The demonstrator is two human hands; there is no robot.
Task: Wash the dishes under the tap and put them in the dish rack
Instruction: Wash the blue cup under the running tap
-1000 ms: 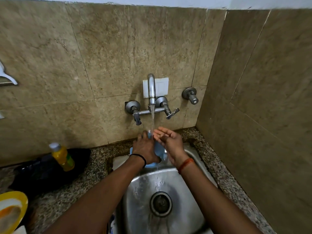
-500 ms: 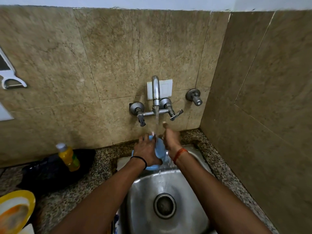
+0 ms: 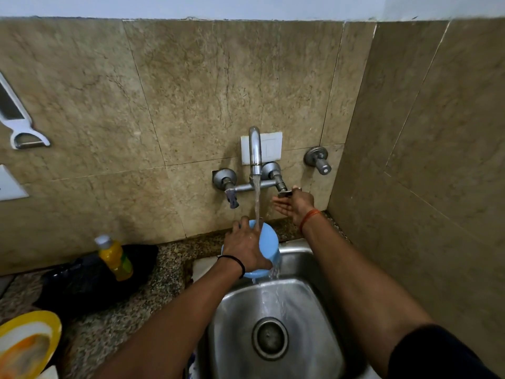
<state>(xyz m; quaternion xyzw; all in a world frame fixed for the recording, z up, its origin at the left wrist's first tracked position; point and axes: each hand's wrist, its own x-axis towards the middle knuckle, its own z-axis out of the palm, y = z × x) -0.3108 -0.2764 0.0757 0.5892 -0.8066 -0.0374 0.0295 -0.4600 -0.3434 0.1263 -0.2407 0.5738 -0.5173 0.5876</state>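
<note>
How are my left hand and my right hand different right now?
The left hand holds the blue bowl under the running water; the right hand holds nothing and reaches up to the tap lever. The left wrist wears a black band, the right an orange one. Both are above the sink.

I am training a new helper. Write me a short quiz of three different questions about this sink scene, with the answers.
1. True or false: water runs from the tap.
2. Which of the hands holds the blue bowl?
3. The right hand touches: A) tap handle B) yellow bottle C) drain.

Key:
1. True.
2. The left hand.
3. A, at the fingertips.
</note>
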